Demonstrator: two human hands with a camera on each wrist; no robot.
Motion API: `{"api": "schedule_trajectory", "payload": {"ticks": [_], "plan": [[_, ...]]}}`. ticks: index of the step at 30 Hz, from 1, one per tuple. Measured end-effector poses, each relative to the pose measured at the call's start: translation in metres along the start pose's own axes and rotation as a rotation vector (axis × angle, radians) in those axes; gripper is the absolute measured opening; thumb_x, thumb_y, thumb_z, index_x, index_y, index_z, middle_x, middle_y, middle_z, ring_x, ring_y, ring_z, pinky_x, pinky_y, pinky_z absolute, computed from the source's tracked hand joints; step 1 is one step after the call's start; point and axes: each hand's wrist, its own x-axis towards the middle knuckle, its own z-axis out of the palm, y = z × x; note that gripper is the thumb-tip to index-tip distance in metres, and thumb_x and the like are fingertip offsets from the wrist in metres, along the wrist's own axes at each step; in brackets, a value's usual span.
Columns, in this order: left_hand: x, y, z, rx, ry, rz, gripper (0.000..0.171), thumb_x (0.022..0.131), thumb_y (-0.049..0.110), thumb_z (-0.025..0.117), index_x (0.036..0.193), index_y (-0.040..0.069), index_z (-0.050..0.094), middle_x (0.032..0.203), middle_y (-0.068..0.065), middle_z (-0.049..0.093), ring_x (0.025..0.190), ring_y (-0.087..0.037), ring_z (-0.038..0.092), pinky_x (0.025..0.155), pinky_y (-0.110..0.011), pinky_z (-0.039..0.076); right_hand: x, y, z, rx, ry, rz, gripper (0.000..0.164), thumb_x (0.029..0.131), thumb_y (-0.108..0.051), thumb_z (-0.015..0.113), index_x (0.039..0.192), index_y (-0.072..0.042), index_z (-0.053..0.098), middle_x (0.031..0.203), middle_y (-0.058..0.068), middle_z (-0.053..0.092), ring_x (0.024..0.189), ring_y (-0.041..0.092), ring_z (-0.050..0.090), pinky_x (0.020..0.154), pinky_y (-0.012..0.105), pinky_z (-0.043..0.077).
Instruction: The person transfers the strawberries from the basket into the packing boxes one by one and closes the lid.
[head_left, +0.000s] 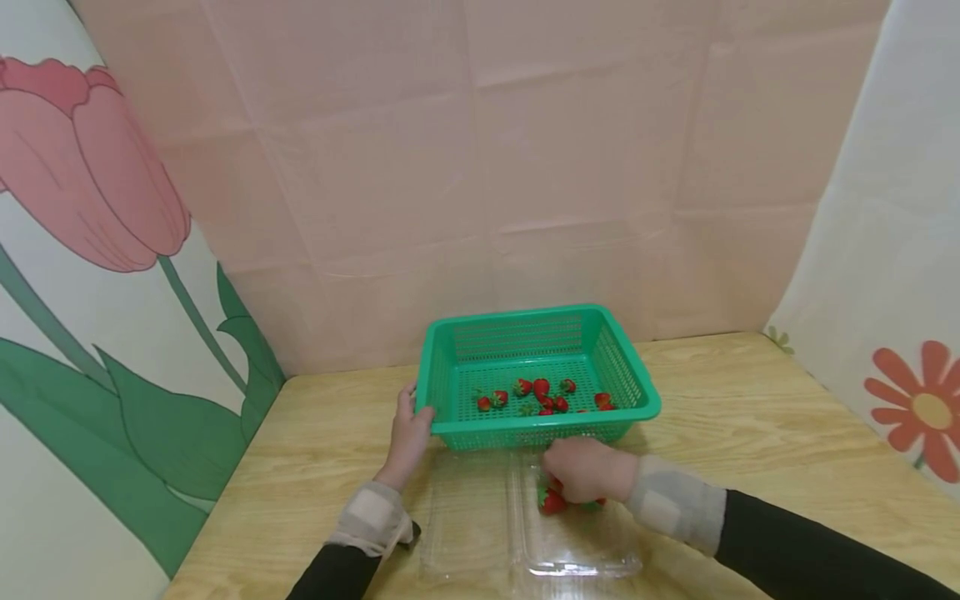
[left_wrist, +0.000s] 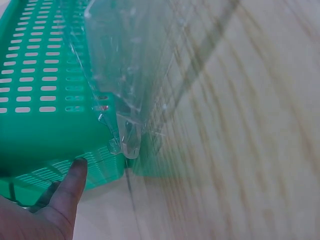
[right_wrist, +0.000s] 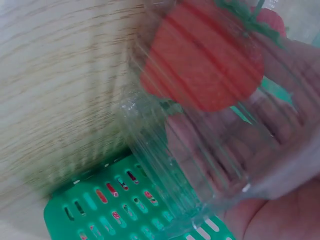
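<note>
My left hand (head_left: 407, 437) grips the green plastic basket (head_left: 487, 427) at its left front corner. In the left wrist view a digit (left_wrist: 70, 187) lies against the basket's perforated side. Several strawberries (head_left: 542, 387) lie spread over the basket floor. My right hand (head_left: 588, 469) reaches down into the right half of an open clear plastic clamshell box (head_left: 577, 546), its curled fingers holding a strawberry mostly hidden under them. Another strawberry (head_left: 551, 502) lies just below that hand. Through the box's clear wall, the right wrist view shows a large strawberry (right_wrist: 200, 60) beside the curled fingers.
The box's other flat half (head_left: 468, 525) lies open to the left, close to my left wrist. All stands on a wood-grain table (head_left: 315, 467). A pink cloth (head_left: 465, 167) hangs behind, with flower-printed sheets (head_left: 877, 275) at the sides.
</note>
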Motion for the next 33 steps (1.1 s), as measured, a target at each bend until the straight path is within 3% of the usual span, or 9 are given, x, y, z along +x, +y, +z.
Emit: {"api": "schedule_trajectory", "payload": {"ticks": [7,14,22,28,33], "plan": [[0.000,0.004,-0.002,-0.017,-0.021,-0.018,0.058,0.094,0.007,0.042,0.149,0.005,0.024,0.139,-0.023,0.045,0.122,-0.034,0.048,0.099,-0.050,0.038,0.001,0.001,0.003,-0.012,-0.001,0.002,0.033,0.063,0.002,0.065,0.050,-0.020,0.044,0.054,-0.007,0.043,0.048,0.011,0.039,0.044,0.030,0.037],[-0.011,0.028,-0.005,-0.012,-0.048,-0.020,0.058,0.093,0.002,0.041,0.148,-0.004,0.022,0.136,-0.029,0.045,0.120,-0.040,0.048,0.096,-0.050,0.040,0.000,0.000,0.002,-0.001,-0.021,0.007,0.031,0.063,0.001,0.066,0.051,-0.020,0.046,0.053,-0.009,0.043,0.049,0.011,0.039,0.044,0.030,0.037],[0.001,0.003,-0.001,-0.014,-0.006,-0.020,0.059,0.094,0.008,0.043,0.149,0.004,0.024,0.137,-0.024,0.046,0.119,-0.034,0.050,0.097,-0.049,0.040,-0.007,-0.005,-0.015,0.074,-0.100,0.078,0.027,0.067,-0.001,0.074,0.064,-0.018,0.054,0.067,-0.009,0.049,0.060,0.009,0.045,0.054,0.027,0.043],[0.001,0.001,0.001,-0.003,0.028,-0.016,0.059,0.092,0.010,0.044,0.148,0.006,0.027,0.135,-0.023,0.049,0.117,-0.033,0.052,0.096,-0.048,0.040,-0.014,-0.009,-0.030,0.086,-0.079,0.029,0.023,0.070,-0.002,0.075,0.068,-0.017,0.058,0.068,-0.011,0.051,0.061,0.009,0.045,0.057,0.026,0.043],[0.001,0.001,0.001,-0.004,0.017,-0.021,0.058,0.093,0.009,0.043,0.148,0.006,0.027,0.136,-0.023,0.048,0.118,-0.033,0.051,0.097,-0.048,0.040,-0.020,-0.014,-0.050,0.114,-0.080,0.030,0.017,0.072,-0.005,0.078,0.088,-0.009,0.071,0.087,-0.005,0.066,0.081,0.014,0.060,0.070,0.031,0.051]]}}
